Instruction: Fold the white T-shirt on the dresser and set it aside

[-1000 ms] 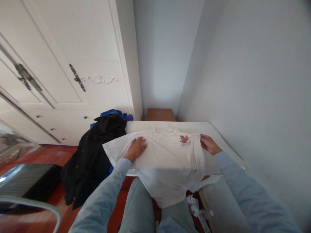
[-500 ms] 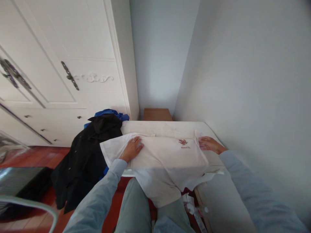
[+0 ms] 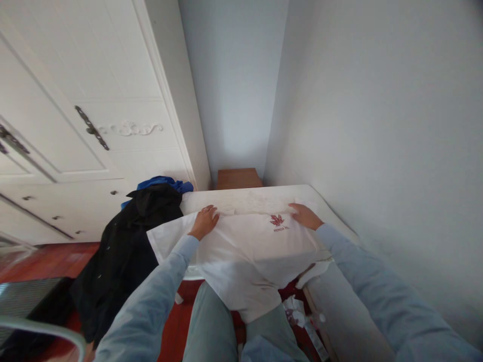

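A white T-shirt with a red maple-leaf print lies across a white tabletop, its lower part hanging over the front edge toward my knees. My left hand grips the fabric at the shirt's left shoulder area, fingers bent over the upper edge. At the upper right, beside the leaf print, my right hand pinches the cloth near the shoulder seam. The fingertips of both hands are partly hidden against the fabric.
A black garment and a blue one are heaped at the table's left end. The white wardrobe stands left, a wall to the right. Behind the white table is a brown box. Papers lie below.
My right hand has moved left and slightly up, from the sleeve to beside the print. My left hand stays at the opposite shoulder. The view has shifted slightly.
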A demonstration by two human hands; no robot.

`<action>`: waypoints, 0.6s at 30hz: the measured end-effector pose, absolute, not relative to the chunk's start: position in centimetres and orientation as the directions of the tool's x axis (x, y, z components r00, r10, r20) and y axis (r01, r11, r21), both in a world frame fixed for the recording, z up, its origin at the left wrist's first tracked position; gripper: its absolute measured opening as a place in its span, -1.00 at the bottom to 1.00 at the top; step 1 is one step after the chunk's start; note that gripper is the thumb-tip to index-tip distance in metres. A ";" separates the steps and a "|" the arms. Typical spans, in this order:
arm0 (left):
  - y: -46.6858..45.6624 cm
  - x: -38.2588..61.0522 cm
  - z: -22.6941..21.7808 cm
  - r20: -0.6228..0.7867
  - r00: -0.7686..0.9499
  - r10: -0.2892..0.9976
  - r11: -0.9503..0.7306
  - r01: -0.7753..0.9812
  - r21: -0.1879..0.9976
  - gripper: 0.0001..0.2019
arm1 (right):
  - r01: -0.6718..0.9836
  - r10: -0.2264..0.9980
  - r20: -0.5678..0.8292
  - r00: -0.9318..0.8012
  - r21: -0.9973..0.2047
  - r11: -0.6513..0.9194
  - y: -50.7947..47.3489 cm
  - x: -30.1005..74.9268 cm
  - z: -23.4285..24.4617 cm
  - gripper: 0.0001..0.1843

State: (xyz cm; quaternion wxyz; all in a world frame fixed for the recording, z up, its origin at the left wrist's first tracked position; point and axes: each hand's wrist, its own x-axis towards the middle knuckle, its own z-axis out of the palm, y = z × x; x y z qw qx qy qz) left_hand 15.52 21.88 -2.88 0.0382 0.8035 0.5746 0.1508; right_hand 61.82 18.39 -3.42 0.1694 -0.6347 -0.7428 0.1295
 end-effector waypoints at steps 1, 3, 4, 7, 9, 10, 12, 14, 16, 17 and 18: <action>22.4 16.1 -2.7 0.176 0.314 0.933 -0.350 0.905 0.242 -0.57 | 0.901 0.987 0.061 -0.147 -0.403 0.159 18.9 61.5 -3.4 -0.47; 23.1 17.2 -2.5 0.138 0.356 0.924 -0.380 0.888 0.259 -0.59 | 0.904 0.981 -0.004 -0.196 -0.389 0.179 19.6 61.2 -3.2 -0.52; 23.4 17.6 -2.6 0.121 0.374 0.919 -0.393 0.878 0.271 -0.60 | 0.903 0.974 -0.037 -0.225 -0.384 0.194 19.9 61.1 -3.0 -0.54; 23.8 18.3 -2.9 0.095 0.400 0.911 -0.409 0.855 0.320 -0.64 | 0.901 0.949 -0.124 -0.288 -0.372 0.225 20.2 61.3 -2.1 -0.52; 24.0 18.3 -2.9 0.096 0.397 0.913 -0.404 0.840 0.361 -0.69 | 0.904 0.935 -0.180 -0.306 -0.363 0.226 20.2 61.7 -1.4 -0.52; 24.3 18.2 -2.8 0.098 0.394 0.914 -0.400 0.832 0.384 -0.72 | 0.905 0.927 -0.204 -0.315 -0.359 0.228 20.2 61.8 -1.0 -0.55; 25.0 18.0 -2.5 0.100 0.379 0.920 -0.383 0.814 0.436 -0.79 | 0.902 0.917 -0.220 -0.332 -0.357 0.241 20.1 61.9 -0.2 -0.70; 26.0 17.7 -1.8 0.115 0.326 0.938 -0.339 0.805 0.486 -0.77 | 0.900 0.932 -0.156 -0.328 -0.352 0.258 19.8 61.8 0.8 -0.80; 27.2 17.6 -1.0 0.158 0.218 0.963 -0.269 0.807 0.526 -0.67 | 0.915 0.965 0.050 -0.259 -0.307 0.261 19.2 61.6 1.7 -0.74; 27.7 17.7 -0.6 0.185 0.151 0.971 -0.229 0.810 0.540 -0.62 | 0.928 0.960 0.178 -0.214 -0.269 0.257 18.8 61.5 1.9 -0.69; 28.1 17.8 -0.3 0.209 0.086 0.974 -0.190 0.814 0.549 -0.57 | 0.941 0.942 0.284 -0.181 -0.227 0.249 18.4 61.5 2.0 -0.66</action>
